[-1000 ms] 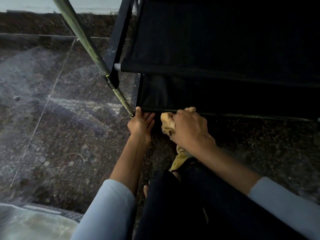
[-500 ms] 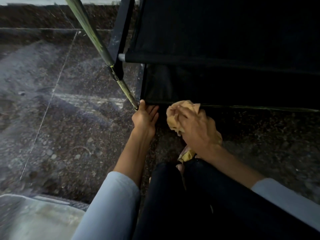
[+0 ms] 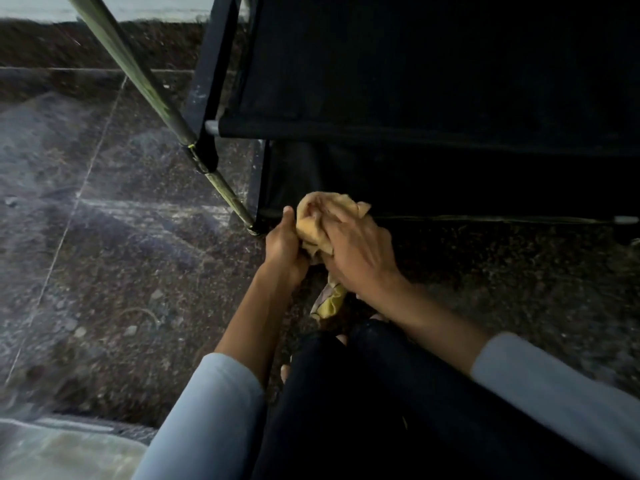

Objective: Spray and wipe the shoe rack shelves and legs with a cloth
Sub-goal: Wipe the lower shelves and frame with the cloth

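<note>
Dark speckled stone flooring [image 3: 121,265], crossed by thin pale joint lines, fills the lower and left parts of the head view, with a black shoe rack [image 3: 415,81] standing on it at the upper right. A crumpled yellow cloth [image 3: 313,220] sits at the front left corner of the rack's lowest shelf [image 3: 450,181], just beside the foot of the near leg [image 3: 228,194], and a loose tail of it hangs down toward the person's knees. Both hands meet on the cloth: the right hand [image 3: 356,251] lies over the bundle with its fingers bent around the fabric, grasping it, while the left hand [image 3: 284,244] presses against the cloth's left side with the thumb raised and the fingers curled in against the fabric, gripping it there. The lowest shelf is black fabric stretched on a thin rail that runs off to the right, close above the floor. Above it the next shelf [image 3: 415,133] is another black fabric panel on a grey-tipped bar, joined at a dark connector to the slanting greenish metal leg that runs up to the top left edge. Pale blue sleeves [image 3: 207,410] cover both forearms up to mid-arm, and dark trousers [image 3: 381,410] fill the bottom centre. A pale, blurred surface shows at the bottom left corner; what it is cannot be told.
</note>
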Tool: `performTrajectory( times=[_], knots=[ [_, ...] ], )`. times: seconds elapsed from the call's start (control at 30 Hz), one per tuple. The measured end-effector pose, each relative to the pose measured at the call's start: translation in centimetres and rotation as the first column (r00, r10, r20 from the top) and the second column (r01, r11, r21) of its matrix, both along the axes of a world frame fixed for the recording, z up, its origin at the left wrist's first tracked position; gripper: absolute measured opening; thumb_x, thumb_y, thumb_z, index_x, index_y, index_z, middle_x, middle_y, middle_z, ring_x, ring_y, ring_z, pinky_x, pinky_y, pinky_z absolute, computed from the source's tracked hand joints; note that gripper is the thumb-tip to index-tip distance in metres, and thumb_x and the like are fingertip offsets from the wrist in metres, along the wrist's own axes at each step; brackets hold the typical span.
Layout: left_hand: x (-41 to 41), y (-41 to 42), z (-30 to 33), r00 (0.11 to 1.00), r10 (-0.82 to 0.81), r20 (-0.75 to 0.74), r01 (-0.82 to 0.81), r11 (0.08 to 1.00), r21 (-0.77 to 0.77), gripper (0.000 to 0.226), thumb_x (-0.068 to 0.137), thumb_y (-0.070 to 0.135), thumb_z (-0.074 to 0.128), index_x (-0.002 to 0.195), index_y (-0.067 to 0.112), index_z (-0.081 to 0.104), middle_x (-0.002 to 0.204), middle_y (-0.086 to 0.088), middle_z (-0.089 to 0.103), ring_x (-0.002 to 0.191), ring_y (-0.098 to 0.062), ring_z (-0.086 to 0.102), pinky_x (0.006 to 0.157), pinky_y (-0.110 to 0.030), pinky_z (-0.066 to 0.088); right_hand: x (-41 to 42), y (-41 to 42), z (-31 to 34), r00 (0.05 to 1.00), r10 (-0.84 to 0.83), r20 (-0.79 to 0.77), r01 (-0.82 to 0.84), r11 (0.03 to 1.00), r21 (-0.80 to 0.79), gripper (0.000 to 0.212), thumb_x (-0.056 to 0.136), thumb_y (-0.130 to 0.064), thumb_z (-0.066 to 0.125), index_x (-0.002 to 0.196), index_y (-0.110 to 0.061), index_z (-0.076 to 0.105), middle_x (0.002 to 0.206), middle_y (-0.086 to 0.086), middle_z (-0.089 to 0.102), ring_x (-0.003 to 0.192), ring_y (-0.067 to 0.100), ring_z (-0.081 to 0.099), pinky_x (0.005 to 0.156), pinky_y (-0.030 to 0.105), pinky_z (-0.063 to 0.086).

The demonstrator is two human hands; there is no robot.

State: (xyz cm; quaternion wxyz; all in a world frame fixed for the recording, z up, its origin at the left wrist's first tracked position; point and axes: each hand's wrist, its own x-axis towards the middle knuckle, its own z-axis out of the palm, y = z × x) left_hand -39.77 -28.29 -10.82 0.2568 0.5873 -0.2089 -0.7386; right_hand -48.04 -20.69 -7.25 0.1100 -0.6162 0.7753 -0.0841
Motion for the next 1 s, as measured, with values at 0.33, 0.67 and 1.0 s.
performTrajectory(
  times=[0.33, 0.67, 1.0],
  knots=[
    [-0.1, 0.0, 0.0, 1.0, -0.005, 0.019, 0.007, 0.991, -0.136, 0.038, 0.103, 0.028, 0.033, 0.091, 0.001, 0.056, 0.083, -0.015, 0.064, 0.074, -0.02, 0.065, 0.067, -0.025, 0.056, -0.9, 2.9, -1.5, 0.879, 0.041, -0.476, 0.009, 0.995, 0.102, 0.044, 0.073, -0.027, 0.064, 0.116, -0.033, 0.068, 0.131, -0.016, 0.058, 0.073, 0.022, 0.061, 0.047, 0.023, 0.038],
    [2.8, -1.7, -0.3, 0.976, 0.071, -0.204, -0.069, 0.997, 0.019, 0.05, 0.101, 0.041, 0.032, 0.134, 0.005, 0.043, 0.135, -0.013, 0.051, 0.123, -0.025, 0.051, 0.091, -0.032, 0.043, -5.5, 3.8, 4.1, 0.916, -0.363, -0.173, 0.402, 0.821, 0.405, 0.041, 0.087, -0.041, 0.052, 0.118, -0.015, 0.06, 0.119, 0.01, 0.06, 0.112, 0.032, 0.055, 0.076, 0.034, 0.033],
    [3.5, -2.0, -1.6, 0.98, -0.044, -0.192, 0.046, 0.999, 0.007, 0.062, 0.096, 0.055, 0.03, 0.129, 0.008, 0.054, 0.126, -0.017, 0.06, 0.114, -0.031, 0.059, 0.099, -0.048, 0.045, 1.4, -4.6, -1.5, 0.925, 0.205, -0.32, -0.186, 0.979, 0.088, 0.077, 0.073, -0.059, 0.058, 0.124, -0.002, 0.056, 0.127, 0.015, 0.059, 0.143, 0.032, 0.022, 0.117, 0.043, 0.005]
  ],
)
